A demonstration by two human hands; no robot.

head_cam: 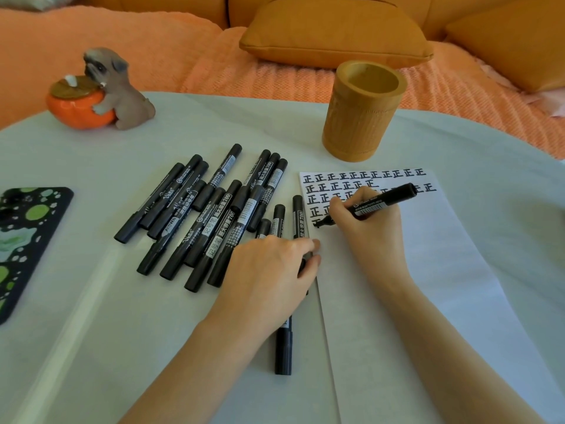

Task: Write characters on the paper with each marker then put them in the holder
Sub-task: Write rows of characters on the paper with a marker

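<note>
Blk marker (383, 200), tip on paper (428, 270)

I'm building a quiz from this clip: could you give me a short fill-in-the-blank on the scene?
1. The right hand holds a black ____ to the paper.
2. The bamboo holder holds ____ markers.
3. The left hand rests beside the paper's ____ edge.
4. The dog figurine hugs an ____ jar.

Missing: marker; no; left; orange
</note>
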